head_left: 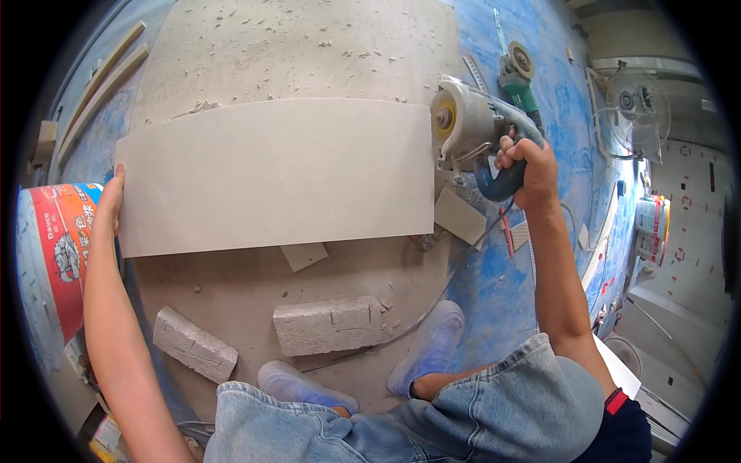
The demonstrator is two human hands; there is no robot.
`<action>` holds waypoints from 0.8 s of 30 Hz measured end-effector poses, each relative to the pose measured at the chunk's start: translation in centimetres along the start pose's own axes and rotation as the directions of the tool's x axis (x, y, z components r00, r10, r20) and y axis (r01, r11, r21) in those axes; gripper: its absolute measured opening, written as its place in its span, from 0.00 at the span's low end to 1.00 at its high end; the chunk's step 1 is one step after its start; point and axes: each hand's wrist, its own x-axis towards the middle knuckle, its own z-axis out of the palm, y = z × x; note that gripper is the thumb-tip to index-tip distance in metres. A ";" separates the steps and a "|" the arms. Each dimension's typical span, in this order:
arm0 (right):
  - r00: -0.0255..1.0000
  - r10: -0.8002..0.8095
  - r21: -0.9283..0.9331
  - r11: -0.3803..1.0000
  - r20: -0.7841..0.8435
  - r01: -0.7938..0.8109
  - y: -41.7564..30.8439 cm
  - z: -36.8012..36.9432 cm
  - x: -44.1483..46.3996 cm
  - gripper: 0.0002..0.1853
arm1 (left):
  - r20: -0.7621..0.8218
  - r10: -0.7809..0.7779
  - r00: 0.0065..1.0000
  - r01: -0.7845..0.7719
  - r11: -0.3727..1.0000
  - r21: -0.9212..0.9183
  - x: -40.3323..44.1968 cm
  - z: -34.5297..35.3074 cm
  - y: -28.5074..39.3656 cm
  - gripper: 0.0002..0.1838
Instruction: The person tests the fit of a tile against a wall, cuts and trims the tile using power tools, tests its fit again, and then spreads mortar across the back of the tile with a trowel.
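Observation:
A large off-white tile point(278, 177) spans the middle of the view, raised a little at its near side. My left hand point(114, 197) grips its left end, some fingers hidden from sight. My right hand point(529, 166) is wrapped round the handle of a handheld circular tile saw point(471, 127), which has a metal guard and a yellow-centred blade hub. The saw is beside the tile's right end; I cannot tell whether the blade touches it or turns. A dark cord point(471, 251) runs down from the saw towards my feet.
Two rough blocks point(328, 324) point(194, 343) lie before my shoes point(432, 347). Tile offcuts point(461, 217) lie under and beside the tile. A green angle grinder point(521, 85) rests beyond the saw. A printed bucket point(54, 255) stands left; a fan point(637, 100) stands right. Chips litter the far board point(309, 46).

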 end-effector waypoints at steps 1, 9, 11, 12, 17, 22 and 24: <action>1.000 0.000 0.005 1.000 0.008 0.000 0.0 0.0 0.0 0.10 | -0.002 0.004 1.000 -0.004 1.000 0.004 0.0 0.0 0.0 0.38; 0.999 0.013 0.030 0.999 -0.029 -0.012 -0.3 0.4 -0.5 0.05 | -0.003 0.018 1.000 -0.018 1.000 0.018 1.0 -0.4 -0.3 0.38; 1.000 0.018 0.025 1.000 -0.024 -0.017 -0.3 0.3 -0.5 0.04 | 0.001 0.020 1.000 -0.020 1.000 0.011 1.4 -0.7 -0.5 0.39; 1.000 0.018 0.023 1.000 -0.024 -0.017 -0.3 0.3 -0.5 0.04 | 0.025 0.014 1.000 -0.013 0.999 -0.037 1.6 -0.8 -0.6 0.39; 0.999 0.030 0.030 0.999 -0.012 -0.030 -0.4 0.2 -0.7 0.06 | 0.034 0.009 0.999 -0.007 0.997 -0.073 2.4 -1.2 -0.9 0.40; 0.999 0.041 0.026 0.999 -0.032 -0.040 -0.5 0.2 -0.9 0.08 | -0.006 0.006 1.000 -0.006 1.000 -0.004 0.1 -0.1 0.1 0.40; 0.999 0.042 0.027 0.999 -0.034 -0.041 -0.5 0.2 -1.0 0.08 | -0.006 0.000 1.000 0.000 1.000 -0.003 0.0 0.0 0.3 0.40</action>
